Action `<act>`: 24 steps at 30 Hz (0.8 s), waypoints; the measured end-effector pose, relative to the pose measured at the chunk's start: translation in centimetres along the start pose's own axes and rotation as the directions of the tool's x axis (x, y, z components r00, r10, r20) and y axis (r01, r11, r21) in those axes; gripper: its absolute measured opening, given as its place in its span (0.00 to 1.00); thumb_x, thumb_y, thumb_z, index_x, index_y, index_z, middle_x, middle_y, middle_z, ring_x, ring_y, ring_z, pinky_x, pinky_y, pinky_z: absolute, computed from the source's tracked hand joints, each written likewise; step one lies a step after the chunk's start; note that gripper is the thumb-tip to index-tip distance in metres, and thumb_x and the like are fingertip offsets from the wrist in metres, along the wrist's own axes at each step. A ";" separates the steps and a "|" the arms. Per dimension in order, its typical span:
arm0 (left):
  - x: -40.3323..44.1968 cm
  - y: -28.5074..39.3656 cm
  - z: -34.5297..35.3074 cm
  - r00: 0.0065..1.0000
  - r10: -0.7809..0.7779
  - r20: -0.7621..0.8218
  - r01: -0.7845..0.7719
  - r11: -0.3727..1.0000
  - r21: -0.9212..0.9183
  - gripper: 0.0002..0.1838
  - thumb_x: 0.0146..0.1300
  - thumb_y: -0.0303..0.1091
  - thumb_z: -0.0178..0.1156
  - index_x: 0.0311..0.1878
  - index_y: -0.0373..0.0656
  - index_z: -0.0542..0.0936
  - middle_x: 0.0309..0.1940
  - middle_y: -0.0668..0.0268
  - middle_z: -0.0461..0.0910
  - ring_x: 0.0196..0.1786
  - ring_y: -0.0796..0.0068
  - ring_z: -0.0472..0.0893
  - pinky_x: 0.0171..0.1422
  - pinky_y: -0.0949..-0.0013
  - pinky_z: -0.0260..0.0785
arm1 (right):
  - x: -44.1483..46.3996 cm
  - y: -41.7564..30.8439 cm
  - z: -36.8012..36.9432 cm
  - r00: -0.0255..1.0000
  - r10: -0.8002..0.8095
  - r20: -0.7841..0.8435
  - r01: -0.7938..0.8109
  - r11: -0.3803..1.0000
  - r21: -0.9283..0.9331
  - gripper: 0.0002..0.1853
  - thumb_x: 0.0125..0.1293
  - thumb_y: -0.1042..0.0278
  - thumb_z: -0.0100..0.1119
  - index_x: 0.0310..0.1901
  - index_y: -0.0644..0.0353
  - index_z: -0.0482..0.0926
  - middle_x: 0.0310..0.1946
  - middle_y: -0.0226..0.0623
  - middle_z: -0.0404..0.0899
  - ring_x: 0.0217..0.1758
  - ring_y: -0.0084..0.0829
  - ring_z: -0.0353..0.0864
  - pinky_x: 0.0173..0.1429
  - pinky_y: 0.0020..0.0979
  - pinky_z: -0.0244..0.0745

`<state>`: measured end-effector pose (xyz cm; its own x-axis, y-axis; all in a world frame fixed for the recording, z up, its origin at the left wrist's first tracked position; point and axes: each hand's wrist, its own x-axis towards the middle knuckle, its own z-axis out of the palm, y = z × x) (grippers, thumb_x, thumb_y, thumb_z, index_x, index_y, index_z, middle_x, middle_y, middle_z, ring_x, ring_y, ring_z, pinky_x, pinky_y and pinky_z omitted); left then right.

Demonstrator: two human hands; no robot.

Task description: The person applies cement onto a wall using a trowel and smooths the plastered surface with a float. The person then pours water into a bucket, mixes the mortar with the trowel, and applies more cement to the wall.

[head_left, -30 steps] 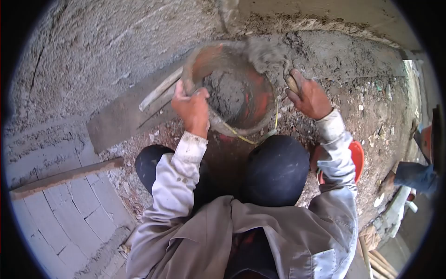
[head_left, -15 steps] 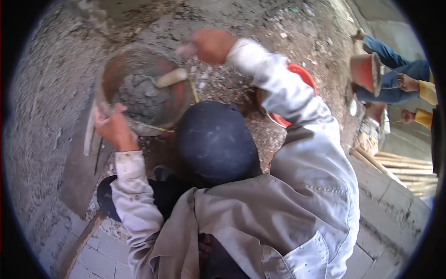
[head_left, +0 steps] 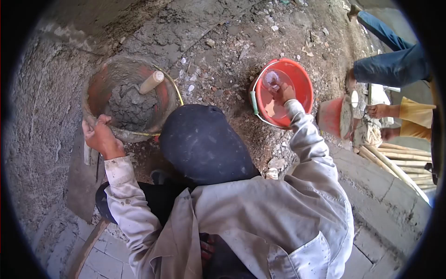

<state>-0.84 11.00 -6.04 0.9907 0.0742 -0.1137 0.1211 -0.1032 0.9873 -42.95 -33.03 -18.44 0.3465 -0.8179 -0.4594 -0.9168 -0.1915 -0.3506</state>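
My left hand [head_left: 102, 138] grips the near-left rim of a mortar-caked bucket [head_left: 89, 95], fingers over the edge. Grey wet mortar [head_left: 132, 106] lies inside it, and a tool's pale wooden handle [head_left: 152, 82] sticks up from the mortar; the tool's head is buried. Off to the right, my right hand [head_left: 284, 94] reaches down into a red bucket [head_left: 303, 76]. Its fingers are closed on what looks like a clear plastic cup [head_left: 272, 78], at the water inside the bucket. The red bucket's wire handle with a green grip [head_left: 254, 102] hangs over its left side.
A person in jeans [head_left: 390, 65] and yellow sleeves stands at the right, hands near another red bucket [head_left: 332, 117]. Bamboo poles [head_left: 399, 165] lie beyond a block ledge [head_left: 371, 186]. Rubble [head_left: 218, 69] covers the ground. A flat board [head_left: 80, 181] lies at the left.
My right hand has swung from beside the mortar bucket over to the right and down into the red bucket. My left hand stays on the rim. The other person's bucket has moved lower and leftward.
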 end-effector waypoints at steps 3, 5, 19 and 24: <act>-0.4 0.4 0.3 1.000 -0.021 -0.019 0.021 1.000 0.005 0.41 0.46 0.13 0.58 0.70 0.25 0.65 0.44 0.58 0.81 0.34 0.71 0.79 0.37 0.68 0.75 | -0.9 -0.3 -0.4 0.998 -0.044 -0.051 0.047 0.997 0.065 0.14 0.64 0.54 0.65 0.46 0.50 0.87 0.38 0.45 0.88 0.44 0.51 0.87 0.53 0.47 0.82; -1.1 1.7 0.7 0.998 -0.052 -0.039 0.053 0.998 0.022 0.42 0.45 0.15 0.59 0.70 0.25 0.65 0.44 0.59 0.81 0.36 0.70 0.79 0.39 0.68 0.74 | -1.9 -1.3 -2.3 0.971 -0.200 -0.128 0.181 0.972 -0.147 0.13 0.66 0.55 0.62 0.46 0.53 0.87 0.35 0.48 0.87 0.41 0.54 0.86 0.52 0.48 0.82; -1.0 1.1 0.7 0.997 -0.018 -0.082 0.005 0.988 -0.154 0.31 0.42 0.15 0.61 0.57 0.26 0.77 0.44 0.63 0.82 0.42 0.72 0.79 0.46 0.70 0.71 | -10.2 -5.7 -16.0 0.913 -0.404 0.063 0.340 0.663 -0.667 0.12 0.67 0.62 0.52 0.35 0.57 0.84 0.32 0.57 0.82 0.39 0.58 0.84 0.45 0.52 0.79; -1.2 1.5 -0.3 0.993 -0.098 -0.071 0.077 0.966 -0.245 0.35 0.39 0.15 0.61 0.59 0.28 0.76 0.43 0.64 0.82 0.41 0.71 0.80 0.46 0.70 0.71 | -14.8 -12.9 -19.7 0.780 -0.614 0.121 0.584 0.646 -0.491 0.11 0.65 0.65 0.61 0.42 0.62 0.83 0.33 0.52 0.82 0.38 0.55 0.83 0.43 0.47 0.77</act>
<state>-1.90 11.08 -4.34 0.9672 0.1545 -0.2014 0.1786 0.1492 0.9725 -40.14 -29.11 8.96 0.8570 -0.4549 -0.2420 -0.4873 -0.8682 -0.0937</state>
